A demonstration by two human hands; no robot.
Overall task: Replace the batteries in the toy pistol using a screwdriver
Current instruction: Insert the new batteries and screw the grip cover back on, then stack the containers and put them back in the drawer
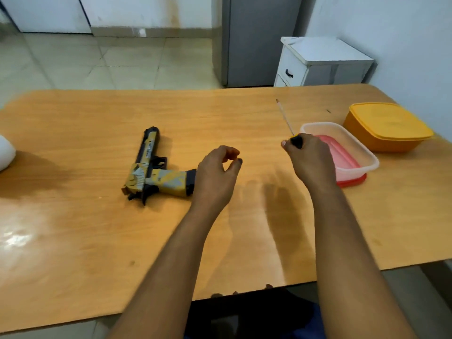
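Note:
A yellow, grey and black toy pistol (pixel 150 167) lies flat on the wooden table (pixel 85 241), barrel pointing away from me, grip pointing right. My left hand (pixel 215 174) hovers just right of the grip's black base, fingers loosely curled, holding nothing. My right hand (pixel 308 157) grips the black and yellow handle of a screwdriver (pixel 285 118). Its thin shaft points up and away to the left, tip in the air over the table. No batteries are visible.
A clear plastic container (pixel 359 148) on a red lid sits just right of my right hand. An orange lidded box (pixel 386 128) stands behind it near the table's right edge. A white object (pixel 6 152) is at the far left edge.

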